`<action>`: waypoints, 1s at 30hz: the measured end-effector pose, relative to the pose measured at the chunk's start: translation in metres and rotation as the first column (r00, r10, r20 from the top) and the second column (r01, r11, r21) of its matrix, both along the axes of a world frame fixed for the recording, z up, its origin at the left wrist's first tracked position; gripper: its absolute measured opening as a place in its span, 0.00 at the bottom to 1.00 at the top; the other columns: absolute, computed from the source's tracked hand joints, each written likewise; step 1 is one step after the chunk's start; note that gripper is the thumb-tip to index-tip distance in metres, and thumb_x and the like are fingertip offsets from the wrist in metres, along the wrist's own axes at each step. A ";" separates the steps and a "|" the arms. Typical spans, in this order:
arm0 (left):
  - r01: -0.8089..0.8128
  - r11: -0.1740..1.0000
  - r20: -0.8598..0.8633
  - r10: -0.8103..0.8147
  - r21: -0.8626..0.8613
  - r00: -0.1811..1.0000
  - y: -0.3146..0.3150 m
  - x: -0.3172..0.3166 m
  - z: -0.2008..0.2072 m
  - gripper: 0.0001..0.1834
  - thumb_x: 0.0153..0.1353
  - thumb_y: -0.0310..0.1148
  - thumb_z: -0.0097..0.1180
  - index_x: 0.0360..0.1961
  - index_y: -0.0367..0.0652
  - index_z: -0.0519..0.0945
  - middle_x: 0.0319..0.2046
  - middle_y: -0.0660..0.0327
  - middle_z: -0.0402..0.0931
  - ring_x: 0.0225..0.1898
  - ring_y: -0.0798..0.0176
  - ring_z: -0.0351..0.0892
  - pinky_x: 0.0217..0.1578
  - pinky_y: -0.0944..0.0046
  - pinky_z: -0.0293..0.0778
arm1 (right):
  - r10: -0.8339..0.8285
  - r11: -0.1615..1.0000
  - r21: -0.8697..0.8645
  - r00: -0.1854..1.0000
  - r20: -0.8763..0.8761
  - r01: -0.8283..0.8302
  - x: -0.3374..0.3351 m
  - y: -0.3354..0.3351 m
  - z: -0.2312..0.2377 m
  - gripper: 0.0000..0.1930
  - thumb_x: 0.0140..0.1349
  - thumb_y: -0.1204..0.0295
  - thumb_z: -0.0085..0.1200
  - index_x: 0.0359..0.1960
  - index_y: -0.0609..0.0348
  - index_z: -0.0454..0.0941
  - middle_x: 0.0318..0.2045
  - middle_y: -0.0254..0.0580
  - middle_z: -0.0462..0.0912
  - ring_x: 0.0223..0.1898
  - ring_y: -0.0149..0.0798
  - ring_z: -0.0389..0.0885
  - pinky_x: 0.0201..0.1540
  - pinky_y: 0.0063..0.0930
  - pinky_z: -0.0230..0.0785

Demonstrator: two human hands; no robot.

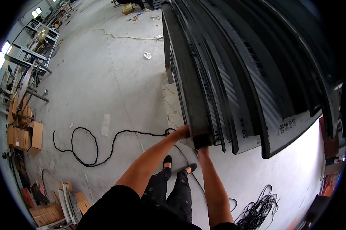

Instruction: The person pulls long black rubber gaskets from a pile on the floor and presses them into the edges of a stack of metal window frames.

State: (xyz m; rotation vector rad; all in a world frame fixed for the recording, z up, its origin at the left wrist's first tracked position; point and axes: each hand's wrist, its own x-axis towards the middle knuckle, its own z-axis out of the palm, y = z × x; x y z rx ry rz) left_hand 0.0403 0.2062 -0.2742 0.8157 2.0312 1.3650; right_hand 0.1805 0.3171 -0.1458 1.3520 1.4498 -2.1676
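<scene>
A square dark metal tube (195, 96) runs away from me along the left side of a stack of dark, film-wrapped profiles (234, 84). Its open end (202, 140) faces me. My left hand (183, 132) is against the left side of that end, its fingers hidden behind the metal. Just below the end is my right hand (203, 151), mostly covered by the tube; its fingers do not show. Whether either hand grips the tube I cannot tell. Beside my left wrist a black cord (142, 132) forms a small loop.
The cord curls over the grey floor (80, 96) to the left. A tangled black cable (261, 207) lies at lower right, and thin cable crosses near my shoes (167, 161). Cardboard boxes (23, 138) and metal frames (36, 53) line the left side. Crumpled foil (147, 56) lies farther off.
</scene>
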 end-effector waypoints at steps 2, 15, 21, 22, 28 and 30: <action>-0.003 0.999 0.058 0.000 0.043 0.998 -0.014 -0.010 -0.027 0.17 0.55 0.40 0.52 0.40 0.39 0.78 0.38 0.48 0.77 0.40 0.50 0.77 0.40 0.57 0.70 | 0.165 0.982 0.096 0.986 -0.035 -0.161 -0.009 -0.017 0.000 0.18 0.58 0.58 0.51 0.49 0.46 0.70 0.38 0.35 0.77 0.39 0.34 0.75 0.36 0.33 0.68; -0.363 0.741 0.292 0.591 -0.565 0.752 -0.093 0.021 0.063 0.26 0.50 0.37 0.57 0.50 0.38 0.70 0.46 0.50 0.73 0.47 0.53 0.73 0.46 0.60 0.69 | 0.488 0.789 0.546 0.827 -0.279 -0.281 0.059 0.024 0.070 0.08 0.58 0.78 0.50 0.39 0.67 0.75 0.32 0.40 0.80 0.36 0.32 0.77 0.45 0.26 0.68; -0.390 0.696 0.066 0.530 -0.603 0.845 -0.075 0.021 0.018 0.38 0.48 0.38 0.58 0.60 0.43 0.58 0.45 0.43 0.71 0.48 0.44 0.72 0.48 0.51 0.69 | 0.488 0.761 0.580 0.846 -0.216 -0.291 0.070 0.033 0.099 0.07 0.58 0.82 0.49 0.38 0.67 0.75 0.32 0.40 0.80 0.36 0.30 0.78 0.45 0.26 0.68; -0.359 0.700 0.097 0.521 -0.618 0.848 -0.063 0.017 0.029 0.39 0.47 0.39 0.58 0.61 0.47 0.58 0.47 0.46 0.70 0.49 0.44 0.71 0.48 0.51 0.70 | 0.445 0.799 0.545 0.860 -0.250 -0.255 0.072 0.031 0.107 0.08 0.57 0.83 0.49 0.38 0.67 0.75 0.32 0.39 0.80 0.37 0.31 0.78 0.46 0.25 0.67; -0.424 0.665 -0.026 0.520 -0.615 0.854 -0.011 0.005 0.012 0.34 0.54 0.32 0.44 0.64 0.56 0.53 0.53 0.52 0.65 0.56 0.50 0.65 0.51 0.51 0.66 | 0.594 0.594 0.727 0.797 -0.109 -0.344 0.080 0.034 0.149 0.09 0.53 0.82 0.51 0.37 0.68 0.76 0.32 0.39 0.80 0.35 0.31 0.77 0.43 0.23 0.65; -0.550 0.631 -0.183 0.551 -0.547 0.814 0.001 0.007 0.009 0.28 0.54 0.30 0.43 0.59 0.53 0.63 0.50 0.53 0.69 0.54 0.51 0.68 0.50 0.50 0.65 | 0.570 0.608 0.725 0.814 -0.115 -0.324 0.083 0.032 0.165 0.09 0.53 0.82 0.51 0.37 0.69 0.76 0.33 0.40 0.80 0.35 0.32 0.77 0.43 0.24 0.66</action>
